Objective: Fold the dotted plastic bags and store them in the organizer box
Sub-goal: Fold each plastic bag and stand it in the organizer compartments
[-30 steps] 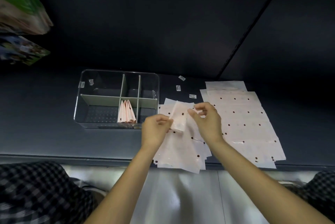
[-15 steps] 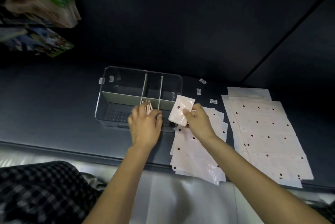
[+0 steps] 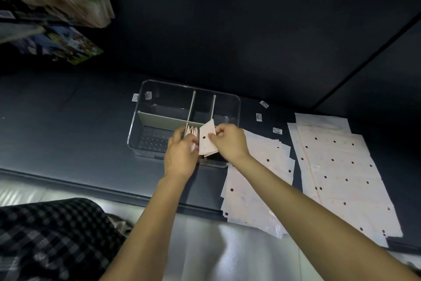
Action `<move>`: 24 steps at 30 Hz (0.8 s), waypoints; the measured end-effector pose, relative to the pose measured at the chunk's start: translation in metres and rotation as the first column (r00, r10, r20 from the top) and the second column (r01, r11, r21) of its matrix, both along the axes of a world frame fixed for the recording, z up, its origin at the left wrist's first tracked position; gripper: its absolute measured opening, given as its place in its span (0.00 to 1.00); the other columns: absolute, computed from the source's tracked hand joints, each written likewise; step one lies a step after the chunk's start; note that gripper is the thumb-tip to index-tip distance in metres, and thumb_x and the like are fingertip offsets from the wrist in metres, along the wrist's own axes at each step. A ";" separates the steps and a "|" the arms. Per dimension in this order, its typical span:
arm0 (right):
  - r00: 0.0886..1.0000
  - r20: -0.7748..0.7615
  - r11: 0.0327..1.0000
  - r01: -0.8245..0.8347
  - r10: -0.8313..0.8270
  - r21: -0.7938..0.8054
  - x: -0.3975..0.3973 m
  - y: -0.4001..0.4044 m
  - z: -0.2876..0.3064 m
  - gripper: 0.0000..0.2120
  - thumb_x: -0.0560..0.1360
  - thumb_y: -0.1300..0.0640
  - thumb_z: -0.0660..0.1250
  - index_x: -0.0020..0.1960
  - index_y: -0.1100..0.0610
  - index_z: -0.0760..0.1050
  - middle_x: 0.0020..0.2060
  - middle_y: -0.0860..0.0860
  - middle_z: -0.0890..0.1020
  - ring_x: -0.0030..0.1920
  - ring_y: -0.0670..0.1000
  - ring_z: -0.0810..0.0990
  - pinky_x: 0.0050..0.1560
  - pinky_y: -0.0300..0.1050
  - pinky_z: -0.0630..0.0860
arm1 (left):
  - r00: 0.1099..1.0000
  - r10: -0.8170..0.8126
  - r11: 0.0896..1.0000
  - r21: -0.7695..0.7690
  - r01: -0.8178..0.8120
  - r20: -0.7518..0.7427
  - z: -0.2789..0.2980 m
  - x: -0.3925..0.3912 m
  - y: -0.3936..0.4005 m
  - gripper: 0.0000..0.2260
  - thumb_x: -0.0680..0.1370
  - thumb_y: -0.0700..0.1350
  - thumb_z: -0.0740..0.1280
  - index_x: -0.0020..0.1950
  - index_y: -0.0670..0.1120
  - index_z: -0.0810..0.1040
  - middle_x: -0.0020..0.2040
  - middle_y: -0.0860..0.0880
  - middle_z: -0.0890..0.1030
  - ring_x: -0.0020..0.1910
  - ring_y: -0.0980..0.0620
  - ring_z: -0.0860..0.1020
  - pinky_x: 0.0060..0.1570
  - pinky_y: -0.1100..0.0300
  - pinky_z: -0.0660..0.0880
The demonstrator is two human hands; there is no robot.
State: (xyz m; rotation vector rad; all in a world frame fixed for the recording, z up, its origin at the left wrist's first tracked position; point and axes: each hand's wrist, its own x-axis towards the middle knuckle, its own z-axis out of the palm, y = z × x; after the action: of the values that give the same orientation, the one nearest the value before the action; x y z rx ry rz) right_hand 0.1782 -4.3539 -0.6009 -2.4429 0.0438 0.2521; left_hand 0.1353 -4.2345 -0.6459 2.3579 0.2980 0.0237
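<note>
Both hands (image 3: 198,144) are crowding the clear plastic divided organizer box's (image 3: 237,107) near middle compartment; its large left compartment is lying open, and dotted flat plastic bags (image 3: 337,167) are covering the dark bench's (image 3: 68,144) right end.

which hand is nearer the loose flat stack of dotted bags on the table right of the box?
Right. The right hand sits just left of the nearer flat stack of dotted plastic bags, pinching a folded dotted bag. The left hand is further left, over the clear organizer box.

Dark grey tabletop (image 3: 68,135), matte. Dark wall panels (image 3: 227,30) behind, diagonal seam (image 3: 369,57) at right. Colourful printed packets (image 3: 68,3) upper left, blurred. Dim light.
</note>
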 end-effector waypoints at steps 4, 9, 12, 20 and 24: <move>0.998 0.036 0.979 -0.048 0.056 -0.196 0.002 0.011 -0.004 0.07 0.73 0.58 0.64 0.42 0.61 0.78 0.41 0.58 0.82 0.44 0.59 0.79 0.39 0.44 0.72 | 1.000 0.012 0.999 -0.052 -0.013 -0.009 -0.003 0.003 0.008 0.11 0.74 0.35 0.67 0.55 0.45 0.79 0.70 0.50 0.68 0.64 0.46 0.70 0.56 0.53 0.73; 0.990 0.008 0.953 -0.134 0.141 -0.273 -0.001 0.024 -0.008 0.10 0.75 0.55 0.65 0.44 0.63 0.78 0.43 0.59 0.81 0.45 0.60 0.80 0.37 0.43 0.68 | 0.999 0.025 0.996 -0.082 -0.022 0.039 -0.004 0.000 0.006 0.10 0.74 0.39 0.69 0.55 0.44 0.79 0.69 0.50 0.69 0.63 0.47 0.71 0.55 0.55 0.72; 0.993 -0.042 0.967 -0.121 0.114 -0.225 -0.004 0.029 -0.013 0.14 0.78 0.53 0.62 0.47 0.64 0.78 0.45 0.61 0.81 0.46 0.62 0.79 0.38 0.44 0.68 | 0.997 0.034 0.992 -0.123 -0.025 0.075 -0.004 -0.002 0.005 0.09 0.74 0.39 0.69 0.54 0.43 0.80 0.67 0.48 0.70 0.63 0.46 0.71 0.55 0.53 0.72; 0.999 -0.035 0.977 -0.003 -0.004 -0.215 -0.002 0.020 -0.022 0.13 0.75 0.48 0.67 0.42 0.59 0.78 0.42 0.57 0.82 0.44 0.58 0.80 0.41 0.46 0.73 | 0.992 0.108 0.976 -0.197 -0.094 0.061 -0.004 -0.006 0.000 0.11 0.77 0.44 0.68 0.58 0.45 0.80 0.69 0.47 0.70 0.67 0.47 0.66 0.63 0.56 0.65; 0.993 -0.115 0.998 -0.001 0.008 0.058 -0.004 0.011 -0.023 0.17 0.75 0.50 0.67 0.32 0.58 0.73 0.33 0.56 0.79 0.37 0.55 0.77 0.41 0.46 0.74 | 0.996 0.061 0.989 -0.137 -0.051 0.072 -0.005 -0.009 0.000 0.14 0.74 0.42 0.71 0.59 0.46 0.80 0.68 0.48 0.70 0.66 0.47 0.67 0.62 0.55 0.67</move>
State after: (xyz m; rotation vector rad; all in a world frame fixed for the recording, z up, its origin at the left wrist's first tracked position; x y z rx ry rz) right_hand 0.1746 -4.3425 -0.6236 -2.3688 0.0800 0.3908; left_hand 0.1260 -4.2350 -0.6507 2.2084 0.3190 0.1166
